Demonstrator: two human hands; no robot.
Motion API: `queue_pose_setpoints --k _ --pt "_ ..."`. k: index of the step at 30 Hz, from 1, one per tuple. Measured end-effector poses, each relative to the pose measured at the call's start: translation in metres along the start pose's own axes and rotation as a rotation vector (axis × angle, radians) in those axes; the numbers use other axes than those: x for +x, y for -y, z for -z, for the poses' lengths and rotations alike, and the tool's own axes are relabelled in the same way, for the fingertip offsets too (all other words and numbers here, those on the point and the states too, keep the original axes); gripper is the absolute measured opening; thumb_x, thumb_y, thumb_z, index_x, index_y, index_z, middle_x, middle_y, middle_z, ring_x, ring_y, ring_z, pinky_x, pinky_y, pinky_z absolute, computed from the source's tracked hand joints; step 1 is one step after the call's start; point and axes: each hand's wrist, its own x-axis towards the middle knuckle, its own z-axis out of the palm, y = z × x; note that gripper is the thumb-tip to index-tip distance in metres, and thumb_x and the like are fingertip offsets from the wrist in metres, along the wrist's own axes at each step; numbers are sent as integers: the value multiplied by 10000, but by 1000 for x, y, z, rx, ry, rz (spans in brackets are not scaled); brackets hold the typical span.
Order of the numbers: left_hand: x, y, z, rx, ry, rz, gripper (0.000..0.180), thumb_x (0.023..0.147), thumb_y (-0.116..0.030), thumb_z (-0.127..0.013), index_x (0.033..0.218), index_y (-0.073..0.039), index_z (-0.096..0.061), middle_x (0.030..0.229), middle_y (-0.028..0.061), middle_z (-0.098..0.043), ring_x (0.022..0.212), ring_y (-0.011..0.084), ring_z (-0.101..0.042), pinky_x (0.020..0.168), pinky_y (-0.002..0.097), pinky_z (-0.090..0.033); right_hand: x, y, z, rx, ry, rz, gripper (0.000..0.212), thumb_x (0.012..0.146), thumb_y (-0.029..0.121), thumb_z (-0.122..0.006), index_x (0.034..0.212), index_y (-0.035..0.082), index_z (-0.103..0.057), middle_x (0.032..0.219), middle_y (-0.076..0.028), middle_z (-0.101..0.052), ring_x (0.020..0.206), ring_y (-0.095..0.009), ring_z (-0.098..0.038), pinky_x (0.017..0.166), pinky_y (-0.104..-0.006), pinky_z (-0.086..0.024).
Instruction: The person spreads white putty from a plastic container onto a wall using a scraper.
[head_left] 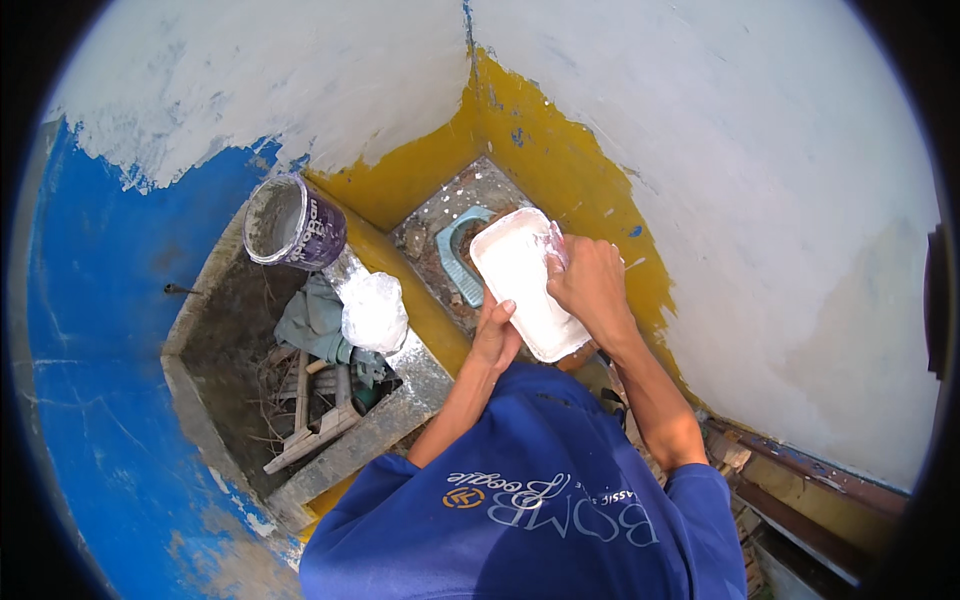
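From my remote seat I'm watching both hands working above the floor slab (478, 186). The white tray (566, 350) is hanging between them, off every surface, tilting slightly and partly covering the pale blue squat toilet (449, 270). The left hand (492, 338) is closing around the tray's near-left edge, its thumb pressing on the rim and its fingers disappearing underneath. The right hand (594, 288) is curling tightly at the opposite rim — whether it's gripping the rim or a tool, I cannot tell.

The tray is looking thin and light, probably flexing if squeezed, with the white paste (515, 262) inside likely adding some weight and making the rim slippery. I'm favouring a broad hold — palm beneath, thumb over a long side — rather than pinching a corner.

Beside them, the purple bucket (326, 236) is standing at the far corner of the basin ledge (418, 376), and a white plastic bag (374, 312) is sitting nearer along it. Inside the basin, grey-green cloth (308, 318) is lying over wooden pieces (312, 440).
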Motion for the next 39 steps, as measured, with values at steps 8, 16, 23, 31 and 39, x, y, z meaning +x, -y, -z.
queue_pose_setpoints --k 8,16,23,31,39 --pt "2 3 11 -56 73 28 982 773 -280 -719 1539 -156 -117 1491 105 -318 1385 277 -345 1146 443 -332 3 7 -3 -61 -24 -7 169 768 106 -667 741 -60 -648 659 -290 -602 640 -472 -602 640 -524 -479" --pt "2 0 3 11 84 -16 993 771 -296 -721 1538 -177 -101 1492 108 -309 1389 280 -340 1128 454 -352 3 7 -2 -50 -62 25 156 783 121 -657 777 -35 -666 670 -274 -610 646 -455 -609 626 -526 -478" --pt "1 -7 -16 68 23 -40 989 720 -354 -778 1482 -33 -237 1420 123 -417 1333 258 -423 1116 409 -373 -1 -1 -12 -77 -129 71 142 798 135 -651 774 -3 -673 664 -229 -618 621 -421 -611 587 -496 -475" --pt "0 -3 0 28 39 -4 1007 750 -255 -770 1524 -185 -129 1474 89 -340 1379 262 -356 1125 449 -358 -12 -1 -34 -161 2 334 126 798 131 -608 825 34 -684 754 -150 -655 668 -331 -670 578 -427 -517" --pt "-2 -7 6 16 28 -5 991 740 -318 -761 1512 -103 -177 1463 121 -368 1353 275 -398 1126 434 -363 1 -3 -8 107 30 138 176 765 145 -677 737 -29 -661 645 -264 -596 626 -448 -601 598 -504 -470"
